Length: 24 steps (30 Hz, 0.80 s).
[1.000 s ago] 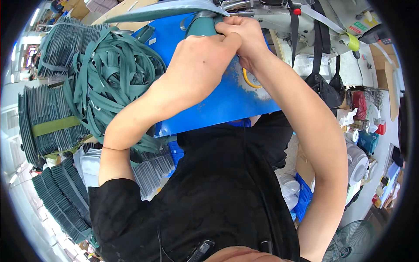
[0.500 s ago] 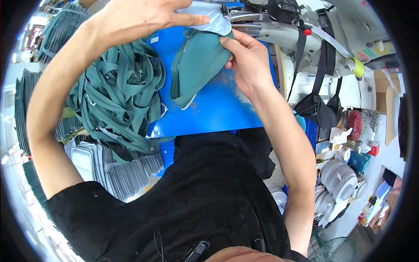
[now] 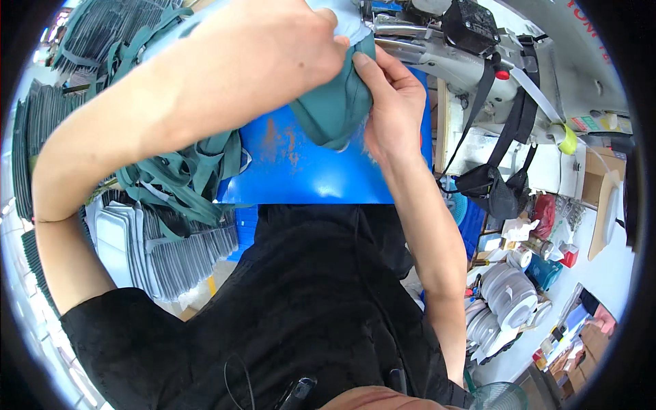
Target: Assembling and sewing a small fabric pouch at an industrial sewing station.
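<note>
A folded dark green fabric piece [image 3: 329, 116] with a light blue face [image 3: 350, 22] hangs at the top of the blue work surface [image 3: 307, 181], just in front of the grey machine. My right hand [image 3: 395, 92] pinches its right edge between thumb and fingers. Over its upper left part, my left hand [image 3: 297, 48] is curled, fingers closed on the fabric near the light blue face; the fingertips are partly hidden. The left forearm crosses above a heap of green fabric strips [image 3: 198, 167] and covers much of it.
A grey machine, seemingly for sewing [image 3: 437, 58], stands at the upper right with black straps [image 3: 509, 116] hanging from it. Bundled stacks of dark green pieces [image 3: 41, 130] line the left. Pale stacked panels [image 3: 184, 253] lie below the strips. White round discs [image 3: 509, 294] sit at the right.
My left hand has moved right and down, curling its outstretched fingers onto the fabric. The fabric piece has shifted right and turned, its lower end rising. My right hand keeps its pinch.
</note>
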Motion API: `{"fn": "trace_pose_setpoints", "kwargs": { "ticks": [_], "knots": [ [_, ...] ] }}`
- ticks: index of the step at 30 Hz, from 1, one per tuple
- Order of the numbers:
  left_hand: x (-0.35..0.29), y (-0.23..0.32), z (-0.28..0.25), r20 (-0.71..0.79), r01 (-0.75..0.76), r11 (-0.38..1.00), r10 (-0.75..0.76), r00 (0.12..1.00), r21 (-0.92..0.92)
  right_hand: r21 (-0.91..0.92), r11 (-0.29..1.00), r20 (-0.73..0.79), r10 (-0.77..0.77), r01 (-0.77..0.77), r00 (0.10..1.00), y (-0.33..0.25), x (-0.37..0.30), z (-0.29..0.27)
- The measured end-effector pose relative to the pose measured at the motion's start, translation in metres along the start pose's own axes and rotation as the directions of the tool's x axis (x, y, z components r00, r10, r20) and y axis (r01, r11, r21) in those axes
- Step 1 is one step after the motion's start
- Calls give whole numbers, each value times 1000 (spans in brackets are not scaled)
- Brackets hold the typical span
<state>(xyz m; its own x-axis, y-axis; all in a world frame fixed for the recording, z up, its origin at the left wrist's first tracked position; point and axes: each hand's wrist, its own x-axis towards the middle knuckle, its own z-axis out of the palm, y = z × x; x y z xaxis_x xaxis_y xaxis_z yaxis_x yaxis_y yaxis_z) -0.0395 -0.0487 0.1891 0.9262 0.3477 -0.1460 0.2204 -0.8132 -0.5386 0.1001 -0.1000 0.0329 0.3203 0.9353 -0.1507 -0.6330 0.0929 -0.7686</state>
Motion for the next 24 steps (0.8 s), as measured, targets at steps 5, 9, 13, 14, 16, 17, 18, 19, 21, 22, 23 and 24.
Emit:
{"fn": "trace_pose_setpoints", "kwargs": {
  "ticks": [5,9,13,14,16,17,18,19,21,22,23,24],
  "knots": [
    [1,22,15,-189,-4,967,-46,981,-255,-98,990,42,-94,98,995,4,-13,-12],
    [7,35,17,-197,43,934,-120,973,-354,-102,987,72,-114,121,991,5,-14,-15],
    [10,47,20,-205,106,902,-208,956,-419,-156,971,88,-167,179,982,13,-11,-19],
    [11,49,20,-207,121,891,-230,951,-437,-183,959,95,-201,216,975,15,-9,-20],
    [14,54,22,-213,131,876,-254,943,-464,-202,953,91,-210,224,974,15,-7,-20],
    [15,57,22,-216,146,860,-281,935,-489,-220,948,91,-216,231,972,15,-7,-19],
    [18,59,22,-218,134,865,-267,939,-483,-212,949,80,-223,235,972,15,-6,-18],
    [22,60,23,-200,180,857,-308,930,-483,-240,937,95,-238,254,967,15,-3,-17],
    [30,62,26,-188,203,858,-323,927,-472,-255,925,89,-266,280,960,12,-2,-12],
    [35,63,30,-201,248,835,-385,901,-492,-255,930,85,-253,266,964,10,-2,-9],
    [39,63,33,-214,287,810,-444,870,-512,-254,933,80,-243,255,967,8,-2,-8],
    [41,63,35,-224,266,822,-421,879,-503,-243,933,61,-258,265,964,8,-1,-10]
  ]
}}
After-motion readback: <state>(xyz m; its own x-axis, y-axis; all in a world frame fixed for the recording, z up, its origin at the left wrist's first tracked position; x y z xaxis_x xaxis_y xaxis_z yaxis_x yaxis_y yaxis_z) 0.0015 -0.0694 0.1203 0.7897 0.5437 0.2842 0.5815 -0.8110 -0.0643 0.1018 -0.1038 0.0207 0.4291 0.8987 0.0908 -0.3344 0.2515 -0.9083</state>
